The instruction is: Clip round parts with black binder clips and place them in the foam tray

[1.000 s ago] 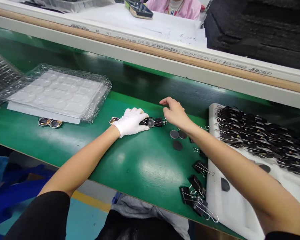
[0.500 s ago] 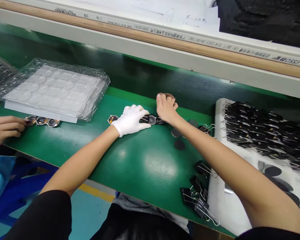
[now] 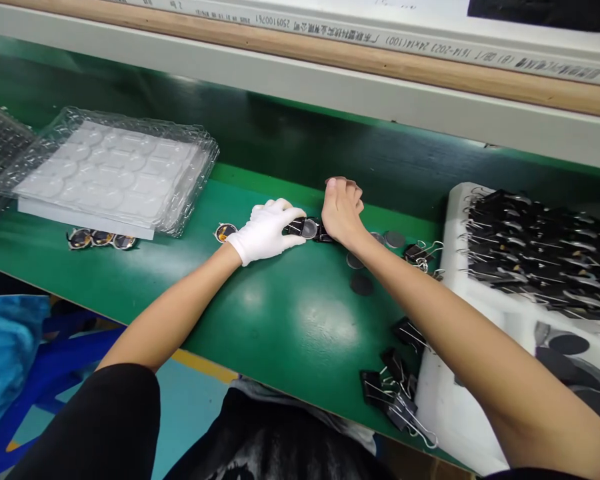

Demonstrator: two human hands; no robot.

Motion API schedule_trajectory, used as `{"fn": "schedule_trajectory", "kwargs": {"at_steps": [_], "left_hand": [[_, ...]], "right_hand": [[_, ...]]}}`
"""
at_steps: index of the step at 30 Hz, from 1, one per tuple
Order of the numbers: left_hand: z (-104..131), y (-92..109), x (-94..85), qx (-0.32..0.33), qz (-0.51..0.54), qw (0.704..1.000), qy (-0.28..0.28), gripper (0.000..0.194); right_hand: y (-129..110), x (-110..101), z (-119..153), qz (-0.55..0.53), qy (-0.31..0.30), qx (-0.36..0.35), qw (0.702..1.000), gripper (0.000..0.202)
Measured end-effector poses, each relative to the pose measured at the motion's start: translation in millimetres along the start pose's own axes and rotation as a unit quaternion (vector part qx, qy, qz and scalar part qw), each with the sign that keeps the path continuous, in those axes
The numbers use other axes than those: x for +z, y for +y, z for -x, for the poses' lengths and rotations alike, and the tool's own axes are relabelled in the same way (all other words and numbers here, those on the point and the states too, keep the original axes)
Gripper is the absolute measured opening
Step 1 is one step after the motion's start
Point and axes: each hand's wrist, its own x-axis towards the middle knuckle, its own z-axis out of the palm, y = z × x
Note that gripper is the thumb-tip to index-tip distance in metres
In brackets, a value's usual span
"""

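Note:
My left hand, in a white glove, grips a black binder clip between thumb and fingers. The clip sits on a row of joined round pieces lying on the green bench. At the row's left end a metal-rimmed round piece with amber spots shows beyond the glove. A grey disc lies right of the held clip, then another black binder clip. My bare right hand rests against that second clip, its fingers curled and turned away. What those fingers hold, if anything, is hidden.
Loose dark discs and binder clips lie to the right. A white foam tray carries rows of clipped pieces. Clear plastic trays are stacked at left, with another three-round strip before them. A ledge runs across the back.
The other person's hand at far left has withdrawn from the three-round strip, which stays on the bench. My hands remain at the clipped row; the view has shifted slightly.

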Motion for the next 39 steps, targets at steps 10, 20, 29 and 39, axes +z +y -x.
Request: {"fn": "schedule_trajectory", "kwargs": {"at_steps": [10,20,29,39], "left_hand": [[-3.5,4.8,1.6,0.007,0.014,1.0,-0.011,0.048],[-3.9,6.5,7.1,0.015,0.001,1.0,0.001,0.048],[0.4,4.0,12.4,0.032,-0.028,0.998,0.047,0.061],[6.2,15.1,-4.5,-0.073,0.179,0.977,0.094,0.053]], "right_hand": [[2.4,-0.7,1.5,0.0,0.001,-0.001,1.0,0.055],[3.2,1.4,-0.8,0.004,0.01,0.015,1.0,0.051],[0.8,-1.4,-12.3,-0.079,0.054,0.066,0.993,0.05],[10.9,-61.8,61.7,-0.159,-0.176,-0.131,0.963,0.048]]}}
